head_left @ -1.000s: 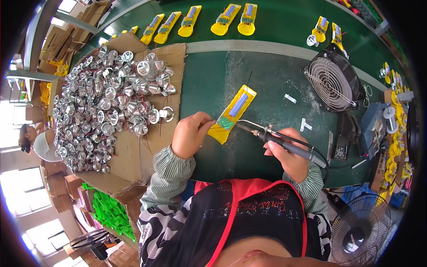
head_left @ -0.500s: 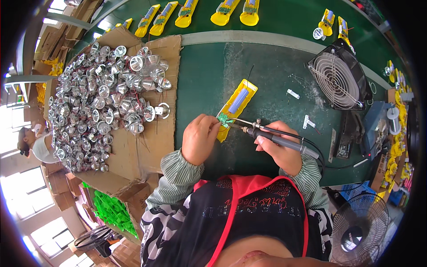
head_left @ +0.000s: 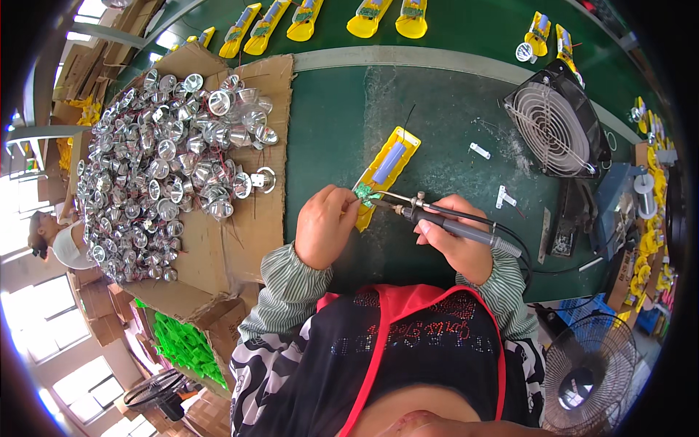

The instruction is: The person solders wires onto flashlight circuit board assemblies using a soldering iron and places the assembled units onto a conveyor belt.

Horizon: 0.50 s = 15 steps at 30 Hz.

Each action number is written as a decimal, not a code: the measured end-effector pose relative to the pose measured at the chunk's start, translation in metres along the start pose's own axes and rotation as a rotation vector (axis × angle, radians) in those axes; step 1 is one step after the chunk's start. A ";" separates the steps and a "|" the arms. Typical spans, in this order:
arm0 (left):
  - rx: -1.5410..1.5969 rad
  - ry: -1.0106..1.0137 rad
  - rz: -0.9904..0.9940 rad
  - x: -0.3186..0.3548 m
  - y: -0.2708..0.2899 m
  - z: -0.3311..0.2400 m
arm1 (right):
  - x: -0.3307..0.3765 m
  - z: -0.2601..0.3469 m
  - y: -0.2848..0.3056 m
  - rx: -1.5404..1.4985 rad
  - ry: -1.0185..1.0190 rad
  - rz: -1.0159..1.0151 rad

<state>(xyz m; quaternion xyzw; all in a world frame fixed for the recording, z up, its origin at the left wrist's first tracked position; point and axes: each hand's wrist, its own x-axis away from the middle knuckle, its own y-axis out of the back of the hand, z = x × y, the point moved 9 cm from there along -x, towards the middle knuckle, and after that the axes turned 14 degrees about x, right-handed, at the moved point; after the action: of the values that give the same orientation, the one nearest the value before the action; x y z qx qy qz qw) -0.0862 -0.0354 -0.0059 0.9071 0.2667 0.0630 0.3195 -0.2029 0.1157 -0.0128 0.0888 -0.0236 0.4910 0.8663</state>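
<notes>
My right hand (head_left: 460, 240) grips a grey-handled soldering iron (head_left: 466, 229) that has a thin metal tube clamped along it. Its tip reaches the small green circuit board (head_left: 364, 193) in an open yellow casing (head_left: 405, 143). A blue-violet cylindrical battery (head_left: 389, 162) lies in the same casing, which slants across the bench. At the board's left edge my left hand (head_left: 324, 226) has thumb and fingers pinched together. Whatever sits between those fingertips is too small to make out, and they cover part of the casing.
Left of my hands, a cardboard box (head_left: 271, 87) bears a heap of silvery reflector cups (head_left: 167, 149). Two small white pieces (head_left: 480, 151) lie on the green bench. A black square fan (head_left: 557, 124) and a solder spool (head_left: 644, 197) stand right. More yellow casings (head_left: 411, 22) line the far side.
Almost nothing differs; the whole view has shifted slightly. Both hands, the soldering iron and the casing keep the same places relative to each other.
</notes>
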 end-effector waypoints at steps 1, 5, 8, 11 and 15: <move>0.000 0.000 0.001 0.000 0.000 -0.001 | 0.001 0.001 0.001 -0.001 -0.001 0.000; -0.008 0.011 0.009 0.000 0.001 -0.001 | 0.004 0.006 0.012 -0.027 0.006 -0.038; -0.004 0.009 0.015 -0.001 0.001 -0.001 | 0.008 0.003 0.015 -0.053 -0.016 -0.064; 0.012 0.021 0.007 0.000 0.000 0.000 | 0.011 0.000 0.017 -0.073 -0.036 -0.085; 0.012 0.030 0.011 0.000 0.001 0.001 | 0.013 -0.001 0.017 -0.079 -0.022 -0.083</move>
<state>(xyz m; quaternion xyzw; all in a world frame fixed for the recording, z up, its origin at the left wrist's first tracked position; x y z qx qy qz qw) -0.0852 -0.0363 -0.0055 0.9093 0.2669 0.0766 0.3098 -0.2106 0.1356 -0.0096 0.0608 -0.0488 0.4523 0.8884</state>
